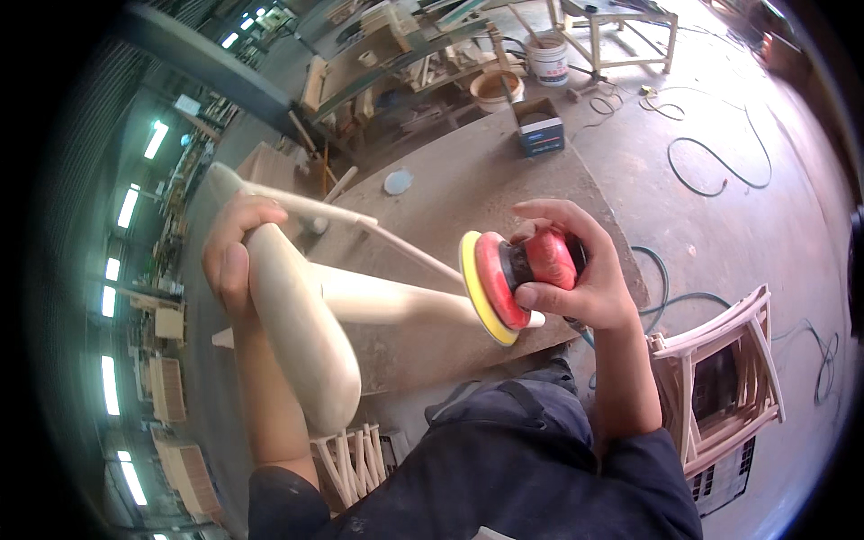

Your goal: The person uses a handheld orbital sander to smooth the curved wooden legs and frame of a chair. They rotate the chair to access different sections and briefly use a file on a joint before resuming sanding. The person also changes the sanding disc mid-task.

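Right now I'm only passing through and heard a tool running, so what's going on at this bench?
A person is sanding a pale wooden chair frame. The left hand grips the frame's thick rounded part and holds it up over the workbench. The right hand holds a red sander with its yellow disc pressed against a slimmer rail of the frame. A blue box sits at the bench's far end, and a finished wooden chair lies on the floor to the right.

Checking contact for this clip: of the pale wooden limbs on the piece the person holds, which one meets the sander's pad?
The thick rounded limb running across to the yellow pad; the thin rod passes above it, and the broad limb sits under the left hand.
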The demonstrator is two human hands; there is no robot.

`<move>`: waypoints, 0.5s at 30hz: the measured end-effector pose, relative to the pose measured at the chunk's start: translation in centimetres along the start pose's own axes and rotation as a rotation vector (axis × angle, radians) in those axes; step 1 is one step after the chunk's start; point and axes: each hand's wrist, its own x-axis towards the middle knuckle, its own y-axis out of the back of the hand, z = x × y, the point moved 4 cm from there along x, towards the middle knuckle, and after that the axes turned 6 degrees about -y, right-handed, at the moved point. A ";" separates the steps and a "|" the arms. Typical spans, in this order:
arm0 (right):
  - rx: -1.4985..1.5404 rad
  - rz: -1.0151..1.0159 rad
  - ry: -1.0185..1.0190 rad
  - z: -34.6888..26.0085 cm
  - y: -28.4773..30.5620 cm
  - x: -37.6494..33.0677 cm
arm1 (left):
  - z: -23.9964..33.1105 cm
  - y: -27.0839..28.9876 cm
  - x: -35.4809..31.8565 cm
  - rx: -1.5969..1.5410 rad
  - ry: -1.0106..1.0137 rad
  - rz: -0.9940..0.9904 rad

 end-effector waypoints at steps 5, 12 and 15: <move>0.021 -0.074 -0.075 1.3 -6.3 -1.9 | -0.4 5.0 -5.4 -0.009 -0.108 0.096; 0.022 -0.341 -0.039 2.7 -14.3 -0.9 | 0.2 11.7 -12.7 0.032 0.171 -0.006; 0.016 -0.415 -0.011 3.4 -16.7 0.5 | 2.4 11.2 -13.6 0.152 0.627 0.061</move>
